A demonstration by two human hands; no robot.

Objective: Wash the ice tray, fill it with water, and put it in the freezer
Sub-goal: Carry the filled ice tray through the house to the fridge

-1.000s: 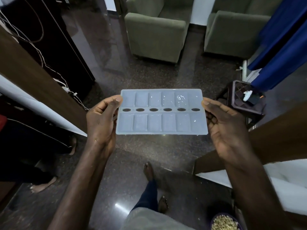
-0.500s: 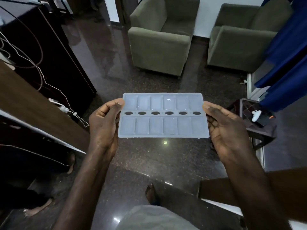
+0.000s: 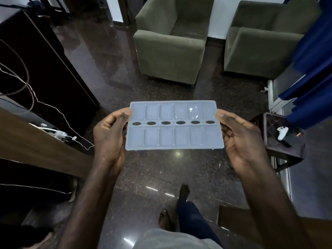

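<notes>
Left hand point(image 3: 109, 133) grips the left short edge of the ice tray point(image 3: 174, 139), thumb on the far corner of the rim and fingers curled underneath. The right hand point(image 3: 240, 139) holds the opposite short edge the same way, so the tray is carried between both hands, level and open side up.

From the head view, the pale translucent tray hangs in the air above the dark polished floor point(image 3: 158, 169), well clear of any surface. It has two rows of six compartments with a line of oval holes between them. A glint in two far-row compartments suggests water or wetness, but how full they are cannot be told. Two olive armchairs point(image 3: 170, 45) stand ahead. A small dark stool point(image 3: 285, 150) bearing a white game controller point(image 3: 282, 133) sits to the right, beside a blue curtain point(image 3: 314, 69). The person's bare foot point(image 3: 184, 191) is mid-stride below.

No sink or freezer is in sight. Judging by the level two-handed carry and the sheen, washing and filling look finished. What remains would be reaching the freezer and setting the tray inside without tipping it.
</notes>
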